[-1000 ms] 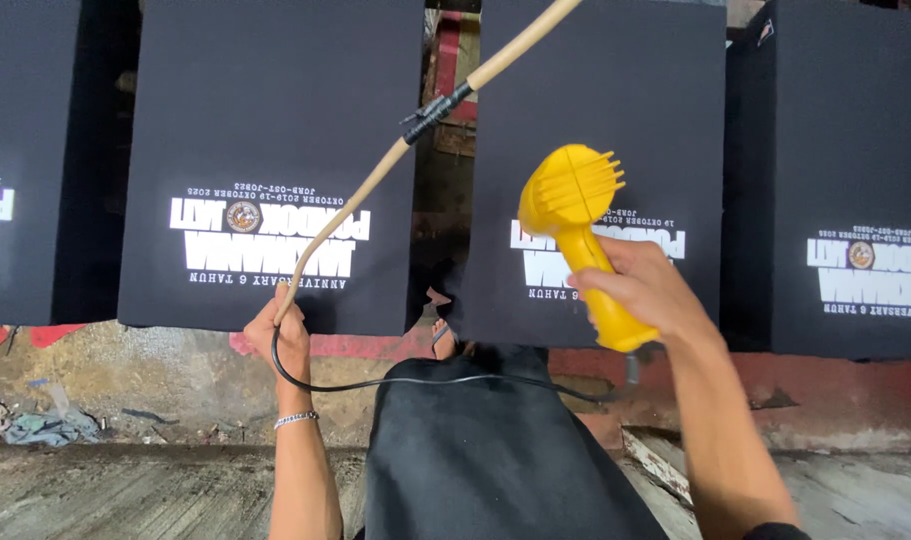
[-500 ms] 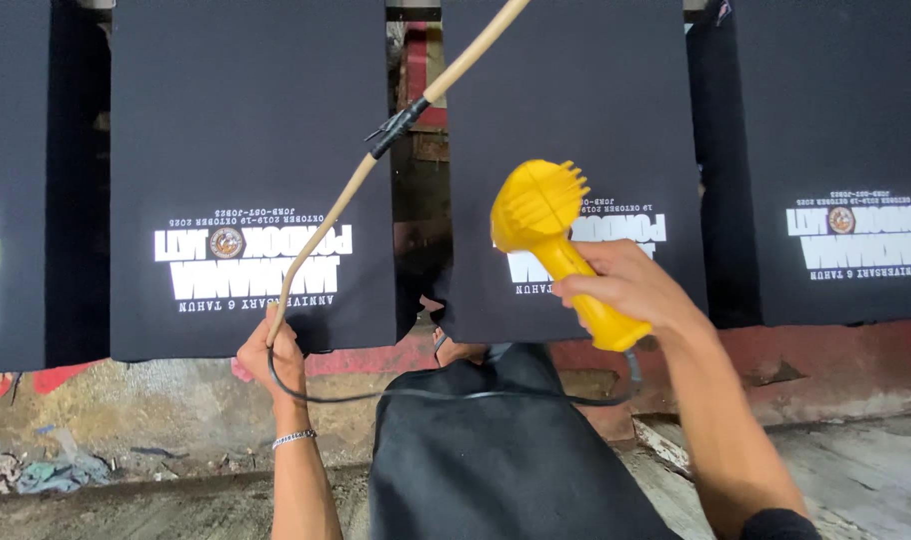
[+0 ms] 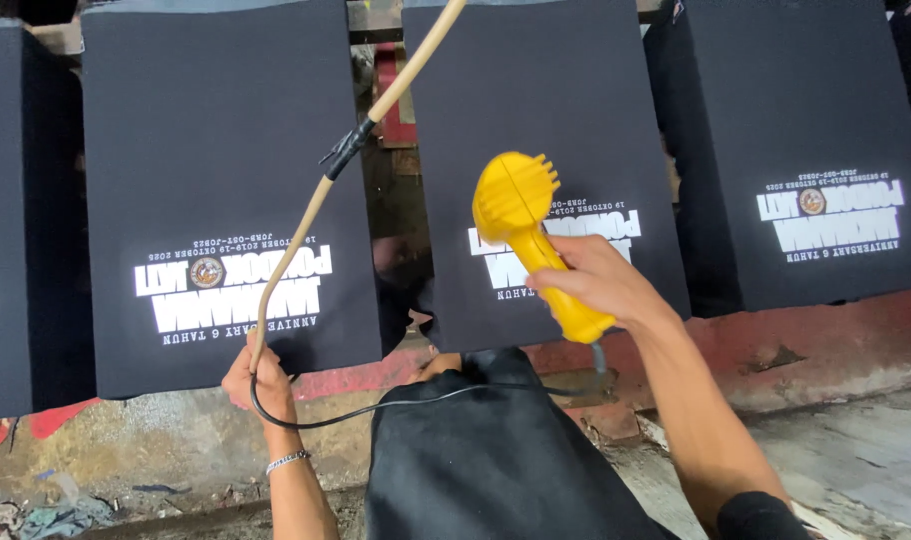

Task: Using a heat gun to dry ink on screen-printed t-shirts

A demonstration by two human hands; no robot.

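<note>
Right hand: the right hand (image 3: 591,285), middle right of the frame, has its grip closed around the handle of a yellow plastic hand-held blower (image 3: 531,235); the ribbed nozzle points up at the centre panel.
Left hand: the left hand (image 3: 259,375), lower left, has its grip closed on the lower end of a long pale wooden stick (image 3: 376,110) that slants to the top centre.
Cord: a thin black cable (image 3: 396,405) runs from the blower's base across to the left hand, clipped to the stick higher up.
Panels: black fabric-covered boards (image 3: 221,190) with white printed designs hang in a row across the top.
Change: over the last second the view has slid, so the blower sits nearer the centre board's print; both grips unchanged.
Meaning: the airflow seems to be kept on that print.
Foreground: dark cloth (image 3: 486,450) lies bottom centre.
</note>
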